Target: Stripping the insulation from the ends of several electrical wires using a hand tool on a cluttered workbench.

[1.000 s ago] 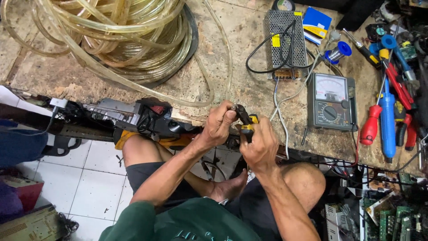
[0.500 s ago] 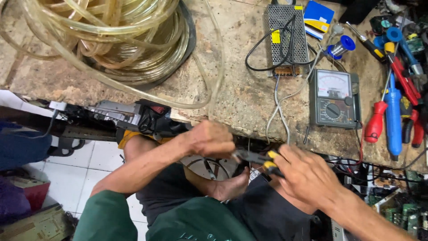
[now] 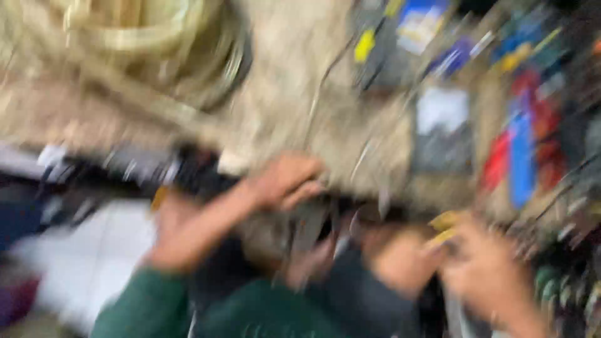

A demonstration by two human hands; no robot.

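Sitting low at the bench edge, the person wears a green sleeve (image 3: 147, 307) at near left. View heavily blurred.

Right hand (image 3: 485, 272), near right: curled around something with yellow handles (image 3: 444, 228), probably a small plier-type tool; the working end is not resolvable.

Left hand (image 3: 288, 181), centre: fingers bent at the bench edge (image 3: 300, 125); whether it grips anything, I cannot tell.

Handling judgement: the tool looks small, rigid and light; best held by the yellow handles, which should be less slippery than bare metal.

Farther right: red and blue tool handles (image 3: 513, 156), and a grey meter (image 3: 441, 134) with a pale face.

Far left: coil of clear hose (image 3: 156, 44).
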